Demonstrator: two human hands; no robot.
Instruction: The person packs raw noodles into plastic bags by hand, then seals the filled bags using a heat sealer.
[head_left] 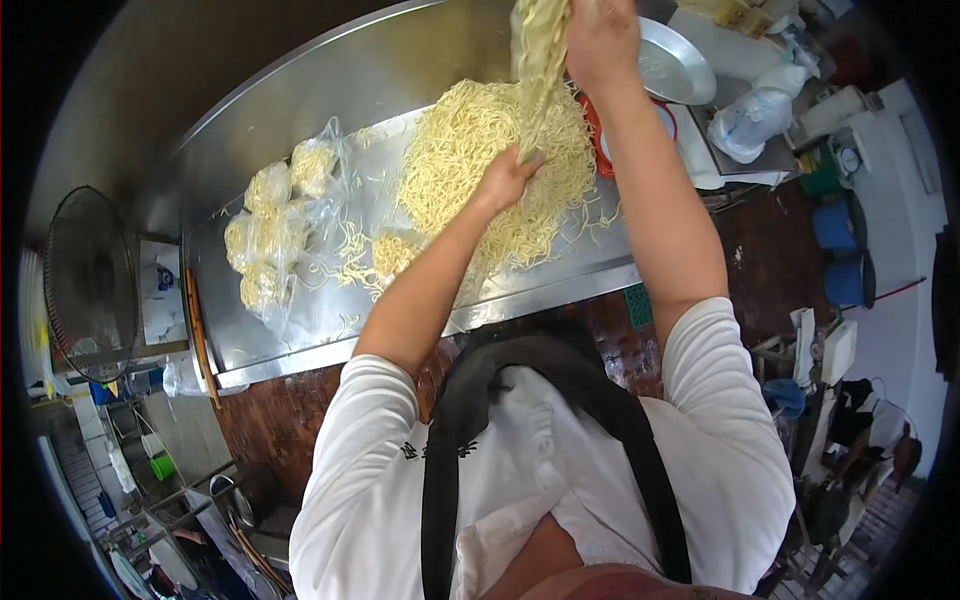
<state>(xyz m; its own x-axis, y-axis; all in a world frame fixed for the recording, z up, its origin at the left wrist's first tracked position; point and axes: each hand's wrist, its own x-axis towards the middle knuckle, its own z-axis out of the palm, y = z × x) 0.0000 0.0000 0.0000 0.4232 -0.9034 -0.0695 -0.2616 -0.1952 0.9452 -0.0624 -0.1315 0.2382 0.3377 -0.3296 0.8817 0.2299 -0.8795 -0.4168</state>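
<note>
A wide heap of pale yellow noodles (pixel 465 150) lies on a shiny metal worktop (pixel 380 165). My right hand (pixel 603 45) is raised above the heap's far right side, closed on the top of a long bunch of noodles (pixel 540 65). That bunch hangs down to my left hand (pixel 506 180), whose fingers are closed around its lower end, low over the heap. One small bagged portion of noodles (pixel 393 254) sits by my left forearm. Further left, several clear plastic bags of noodles (pixel 280 230) are grouped together.
A red-rimmed container (pixel 603 150) stands at the heap's right edge, with a round metal tray (pixel 675 62) beyond it. A plastic bag (pixel 750 122) rests further right. Loose strands (pixel 350 255) are scattered on the metal. A wooden stick (pixel 198 335) leans at the worktop's left end.
</note>
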